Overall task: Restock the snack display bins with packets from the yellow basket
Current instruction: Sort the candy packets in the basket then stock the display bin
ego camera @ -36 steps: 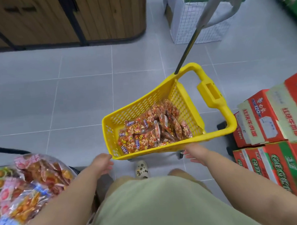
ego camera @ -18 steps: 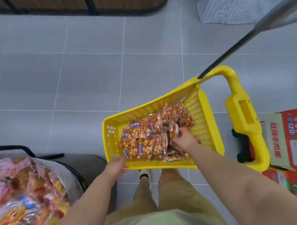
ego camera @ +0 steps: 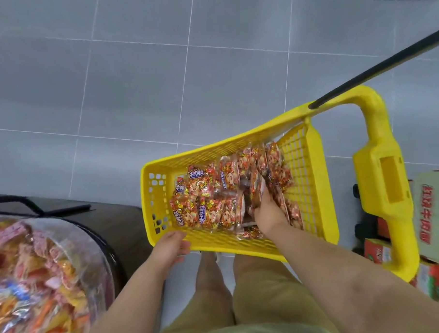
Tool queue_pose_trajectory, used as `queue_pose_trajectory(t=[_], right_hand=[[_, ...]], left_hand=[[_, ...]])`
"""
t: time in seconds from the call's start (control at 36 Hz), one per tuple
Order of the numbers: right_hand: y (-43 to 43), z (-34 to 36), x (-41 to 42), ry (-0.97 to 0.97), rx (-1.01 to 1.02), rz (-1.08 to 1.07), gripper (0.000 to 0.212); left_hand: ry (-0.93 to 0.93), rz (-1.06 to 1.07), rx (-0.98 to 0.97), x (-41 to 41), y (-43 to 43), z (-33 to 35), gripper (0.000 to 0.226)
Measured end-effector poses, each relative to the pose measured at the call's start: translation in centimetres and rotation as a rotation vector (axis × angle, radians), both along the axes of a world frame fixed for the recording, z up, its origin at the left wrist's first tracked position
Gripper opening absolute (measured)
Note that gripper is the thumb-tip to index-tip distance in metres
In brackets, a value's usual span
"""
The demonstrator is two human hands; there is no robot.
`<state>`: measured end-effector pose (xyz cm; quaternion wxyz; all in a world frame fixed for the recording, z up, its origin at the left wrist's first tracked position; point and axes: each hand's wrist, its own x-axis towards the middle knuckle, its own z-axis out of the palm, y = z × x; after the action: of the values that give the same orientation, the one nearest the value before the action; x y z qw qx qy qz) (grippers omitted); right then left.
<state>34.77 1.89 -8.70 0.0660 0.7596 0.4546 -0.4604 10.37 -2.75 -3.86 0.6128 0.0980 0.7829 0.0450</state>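
While the left hand (ego camera: pixel 170 246) is gripping the near left corner of the yellow plastic lattice basket (ego camera: pixel 229 242), thumb lying over the rim and fingers curling beneath it, the right hand (ego camera: pixel 267 212) is reaching down into the heap of red-and-gold crinkly film snack packets (ego camera: pixel 207 192) covering the basket's floor. Its fingertips are sinking out of sight between packets, so I cannot tell whether they are closing on one; nothing is showing as lifted.

The packets are lying directly under that hand and spreading away to its left. Most are lying flat and a few are standing on edge against the fingers. The right hand is plainly the nearer one, while the left is touching only the rim.

The film is looking slick and loose, so a handful is probably calling for a wide, closing scoop. The clear-walled display bin (ego camera: pixel 104 255), already holding mixed wrapped snacks, is sitting well to the left of the basket, beyond the left forearm. By my judgement any carry is going leftward across the body. Red printed cardboard cartons (ego camera: pixel 431 207) are standing just right of the basket on the grey tiled floor (ego camera: pixel 134 94).
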Motion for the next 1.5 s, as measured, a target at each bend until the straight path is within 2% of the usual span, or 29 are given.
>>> queue_pose_trajectory(t=[0.06,0.11,0.25,0.31,0.36,0.42,0.47,0.56,0.64,0.69,0.75,0.81,0.92,1.06,1.14,1.31,1.42,1.5], right_hand=[[0.0,0.8,0.3,-0.066,-0.031,0.074,0.069],[0.2,2.2,0.8,-0.078,0.028,0.064,0.062],[1.1,6.9,1.5,0.008,0.376,-0.107,0.041],[1.6,8.5,1.8,0.043,0.522,-0.111,0.035],[2.1,9.8,1.8,0.147,0.585,-0.124,0.030],[2.5,10.4,1.2,0.314,0.545,-0.157,0.024],[2.7,10.5,0.1,0.459,0.419,-0.173,0.017],[2.6,9.4,-1.6,0.577,0.227,-0.181,0.023],[2.6,7.6,-2.5,0.536,0.201,-0.334,0.027],[3.0,5.8,-2.5,0.320,0.272,-0.394,0.023],[3.6,3.9,-2.2,0.094,0.228,-0.382,0.036],[4.2,2.2,-2.1,0.017,0.079,-0.357,0.053],[5.1,0.2,-2.3,-0.041,-0.092,-0.187,0.046],[5.2,-0.5,-2.0,-0.094,-0.091,-0.185,0.039],[4.5,0.9,-1.3,-0.022,-0.004,-0.226,0.031],[2.4,6.4,-0.3,0.283,0.206,-0.347,0.023],[1.6,8.2,-0.8,0.503,0.145,-0.402,0.026],[1.5,8.5,-1.4,0.544,0.106,-0.370,0.023]], left_hand=[[-0.004,0.019,-0.007,0.3,0.0,0.0,0.022],[-0.018,0.045,-0.001,0.8,0.2,0.0,0.021],[-0.070,0.051,0.044,2.1,1.8,0.4,0.020],[-0.115,0.055,0.092,2.6,2.7,0.8,0.018],[-0.190,0.084,0.166,3.1,3.8,1.4,0.017],[-0.309,0.137,0.247,3.7,4.9,2.2,0.020],[-0.440,0.192,0.274,4.2,5.8,2.8,0.033],[-0.568,0.166,0.246,4.3,6.4,2.7,0.049],[-0.475,0.097,0.187,3.8,6.5,1.5,0.086],[-0.376,0.093,0.183,3.3,6.0,0.3,0.095],[-0.313,0.129,0.172,2.6,5.4,-0.5,0.088],[-0.274,0.185,0.164,1.9,4.8,-0.9,0.080],[-0.232,0.287,0.164,1.1,3.9,-1.1,0.054],[-0.228,0.265,0.146,0.2,3.7,-1.9,0.047],[-0.186,0.226,0.147,0.2,4.2,-2.0,0.045],[-0.231,0.236,0.172,1.1,5.4,-2.1,0.055],[-0.304,0.212,0.166,2.0,5.9,-1.6,0.097],[-0.252,0.134,0.162,2.2,6.1,-1.2,0.116]])
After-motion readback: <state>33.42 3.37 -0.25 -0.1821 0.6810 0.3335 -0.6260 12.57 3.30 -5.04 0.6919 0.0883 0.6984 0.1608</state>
